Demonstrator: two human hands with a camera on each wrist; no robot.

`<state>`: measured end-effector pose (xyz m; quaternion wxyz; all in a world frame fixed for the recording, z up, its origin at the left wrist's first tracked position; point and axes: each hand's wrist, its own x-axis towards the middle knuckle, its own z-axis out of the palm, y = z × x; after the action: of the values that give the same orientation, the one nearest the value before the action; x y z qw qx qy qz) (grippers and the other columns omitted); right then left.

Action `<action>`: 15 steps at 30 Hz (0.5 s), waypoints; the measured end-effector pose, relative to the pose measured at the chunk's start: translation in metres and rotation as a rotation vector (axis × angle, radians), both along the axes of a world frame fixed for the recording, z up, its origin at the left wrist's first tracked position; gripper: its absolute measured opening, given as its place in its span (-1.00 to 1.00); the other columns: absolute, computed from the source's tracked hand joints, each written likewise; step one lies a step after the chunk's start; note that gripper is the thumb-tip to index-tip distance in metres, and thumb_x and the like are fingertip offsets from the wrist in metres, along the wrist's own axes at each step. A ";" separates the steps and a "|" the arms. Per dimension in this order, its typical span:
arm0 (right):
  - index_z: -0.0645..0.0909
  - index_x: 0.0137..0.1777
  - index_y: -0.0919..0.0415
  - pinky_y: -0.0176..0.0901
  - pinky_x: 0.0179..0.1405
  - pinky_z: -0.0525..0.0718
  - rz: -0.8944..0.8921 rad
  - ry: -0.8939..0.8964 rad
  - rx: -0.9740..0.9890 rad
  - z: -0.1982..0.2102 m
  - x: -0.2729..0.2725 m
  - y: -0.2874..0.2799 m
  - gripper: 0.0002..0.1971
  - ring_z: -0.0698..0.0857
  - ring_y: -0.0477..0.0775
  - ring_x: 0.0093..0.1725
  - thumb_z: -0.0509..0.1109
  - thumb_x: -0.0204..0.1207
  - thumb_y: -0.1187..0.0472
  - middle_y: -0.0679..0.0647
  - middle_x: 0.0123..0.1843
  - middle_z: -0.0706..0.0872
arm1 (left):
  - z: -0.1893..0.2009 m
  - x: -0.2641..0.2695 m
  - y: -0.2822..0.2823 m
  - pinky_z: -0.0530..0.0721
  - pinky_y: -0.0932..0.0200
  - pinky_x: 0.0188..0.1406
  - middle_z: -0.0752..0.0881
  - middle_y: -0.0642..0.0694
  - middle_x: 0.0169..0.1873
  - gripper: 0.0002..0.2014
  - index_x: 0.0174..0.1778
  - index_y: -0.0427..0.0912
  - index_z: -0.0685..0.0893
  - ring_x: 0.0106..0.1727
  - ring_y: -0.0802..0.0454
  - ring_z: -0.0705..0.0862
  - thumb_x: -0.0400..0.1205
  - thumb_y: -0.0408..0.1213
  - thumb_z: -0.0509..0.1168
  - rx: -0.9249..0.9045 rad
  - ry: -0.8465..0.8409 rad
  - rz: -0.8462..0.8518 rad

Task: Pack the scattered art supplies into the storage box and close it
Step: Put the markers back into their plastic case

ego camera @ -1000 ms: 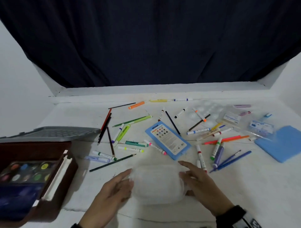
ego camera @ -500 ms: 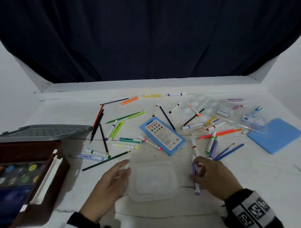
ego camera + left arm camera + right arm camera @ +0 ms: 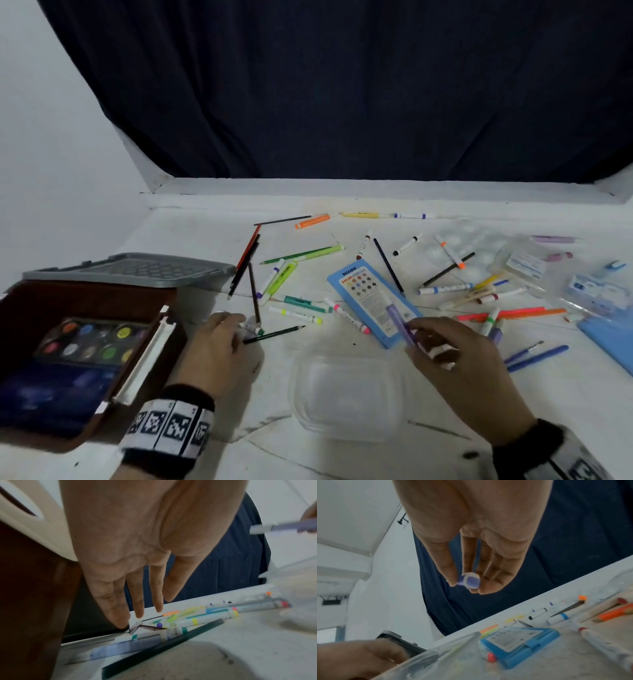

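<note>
My right hand (image 3: 432,343) pinches a purple marker (image 3: 398,320) and holds it in the air over the blue pencil case (image 3: 363,291); its end cap (image 3: 471,581) shows between thumb and fingers. My left hand (image 3: 230,337) is stretched flat, fingers (image 3: 137,601) straight, above a pale blue marker (image 3: 126,647), a green-banded marker (image 3: 155,633) and a dark green pencil (image 3: 274,335) next to the brown box. An empty clear plastic container (image 3: 346,394) sits between my hands. Many markers and pencils lie scattered across the white table (image 3: 342,455).
The open brown box (image 3: 102,298) at the left holds a paint palette (image 3: 89,339); a grey lid (image 3: 130,269) lies behind it. A blue sheet (image 3: 613,339), clear packets (image 3: 524,262) and two blue brushes (image 3: 534,356) lie at the right. A dark curtain hangs behind.
My right hand has lifted the purple marker off the table. My left hand has left the clear container and moved left to the markers by the brown box.
</note>
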<state>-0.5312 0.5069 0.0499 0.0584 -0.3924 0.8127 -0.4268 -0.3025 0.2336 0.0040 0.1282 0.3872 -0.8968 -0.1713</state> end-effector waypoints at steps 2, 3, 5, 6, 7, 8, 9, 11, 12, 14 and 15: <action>0.77 0.00 -0.14 -0.41 -0.16 0.67 0.131 -0.031 -0.027 0.001 0.001 -0.008 -0.73 0.72 -0.22 -0.04 0.62 0.38 0.23 -0.28 -0.09 0.74 | 0.000 -0.011 -0.008 0.70 -0.10 0.19 0.74 -0.21 0.04 -0.70 0.06 -0.17 0.75 0.10 -0.28 0.71 0.45 -0.24 0.27 0.050 -0.136 0.033; 0.78 0.00 -0.15 -0.42 -0.15 0.66 0.198 -0.030 -0.019 0.001 0.002 -0.011 -0.73 0.72 -0.23 -0.03 0.62 0.39 0.22 -0.29 -0.08 0.74 | 0.000 -0.016 -0.010 0.69 -0.09 0.16 0.71 -0.16 0.02 -0.74 0.04 -0.10 0.71 0.11 -0.26 0.70 0.47 -0.24 0.27 0.053 -0.210 0.031; 0.80 -0.03 -0.14 -0.49 -0.15 0.61 0.302 0.016 0.006 -0.002 0.003 -0.016 -0.74 0.71 -0.25 -0.05 0.63 0.37 0.23 -0.29 -0.09 0.74 | -0.003 -0.022 -0.015 0.67 -0.07 0.15 0.65 -0.08 0.04 -0.77 0.08 0.01 0.59 0.15 -0.20 0.66 0.52 -0.32 0.28 0.033 -0.312 0.018; 0.80 -0.06 -0.12 -0.52 -0.16 0.58 0.335 0.042 0.014 -0.004 0.003 -0.017 -0.75 0.71 -0.26 -0.07 0.65 0.35 0.25 -0.29 -0.12 0.74 | -0.004 -0.024 -0.017 0.67 -0.05 0.13 0.64 -0.06 0.05 -0.75 0.08 0.04 0.55 0.15 -0.17 0.64 0.54 -0.35 0.29 0.013 -0.324 0.011; 0.80 -0.10 -0.11 -0.55 -0.18 0.55 0.361 0.059 0.017 -0.006 0.003 -0.017 -0.75 0.71 -0.27 -0.11 0.66 0.33 0.26 -0.28 -0.15 0.75 | -0.003 -0.026 -0.018 0.67 -0.01 0.09 0.65 -0.03 0.04 -0.74 0.06 0.07 0.53 0.14 -0.14 0.64 0.55 -0.37 0.29 -0.006 -0.323 0.014; 0.79 -0.14 -0.12 -0.56 -0.21 0.53 0.378 0.075 0.025 -0.009 0.003 -0.017 -0.75 0.70 -0.27 -0.14 0.68 0.31 0.27 -0.28 -0.17 0.74 | -0.003 -0.027 -0.019 0.66 0.04 0.04 0.67 -0.01 0.02 -0.75 0.02 0.08 0.51 0.12 -0.12 0.63 0.55 -0.37 0.30 -0.018 -0.316 0.018; 0.78 -0.16 -0.13 -0.56 -0.24 0.52 0.387 0.091 0.038 -0.011 0.002 -0.017 -0.74 0.69 -0.26 -0.17 0.68 0.30 0.26 -0.29 -0.19 0.74 | -0.002 -0.029 -0.020 0.64 0.07 -0.01 0.68 0.02 0.00 -0.75 -0.01 0.09 0.51 0.11 -0.09 0.63 0.55 -0.37 0.31 -0.025 -0.311 0.025; 0.77 -0.18 -0.12 -0.58 -0.27 0.52 0.382 0.109 0.056 -0.015 0.001 -0.016 -0.76 0.68 -0.26 -0.19 0.68 0.30 0.25 -0.30 -0.22 0.73 | 0.001 -0.030 -0.022 0.61 0.11 -0.07 0.70 0.07 -0.02 -0.77 -0.04 0.10 0.53 0.07 -0.02 0.64 0.56 -0.37 0.32 -0.034 -0.306 0.035; 0.78 -0.18 -0.09 -0.58 -0.27 0.53 0.377 0.108 0.060 -0.016 0.000 -0.016 -0.78 0.69 -0.26 -0.19 0.67 0.31 0.25 -0.29 -0.22 0.73 | 0.003 -0.031 -0.022 0.62 0.12 -0.08 0.71 0.09 -0.03 -0.77 -0.06 0.11 0.55 0.05 0.01 0.64 0.56 -0.36 0.35 -0.030 -0.298 0.035; 0.79 -0.16 -0.05 -0.54 -0.26 0.59 0.369 0.110 0.062 -0.017 0.001 -0.017 -0.81 0.70 -0.24 -0.21 0.66 0.33 0.27 -0.27 -0.22 0.74 | 0.008 -0.031 -0.023 0.68 0.11 -0.06 0.73 0.11 -0.07 -0.75 -0.09 0.11 0.60 0.01 0.04 0.66 0.53 -0.39 0.39 -0.002 -0.259 0.006; 0.80 -0.14 -0.03 -0.50 -0.25 0.63 0.364 0.115 0.058 -0.017 0.002 -0.017 -0.81 0.71 -0.23 -0.23 0.65 0.34 0.28 -0.26 -0.21 0.75 | 0.011 -0.032 -0.022 0.71 0.08 -0.04 0.73 0.08 -0.09 -0.74 -0.08 0.07 0.65 0.01 0.01 0.67 0.51 -0.44 0.39 0.015 -0.229 -0.018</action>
<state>-0.5292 0.4894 0.0332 0.0995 -0.5546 0.7424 -0.3623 -0.3341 0.2115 0.0147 0.0206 0.3972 -0.9077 -0.1338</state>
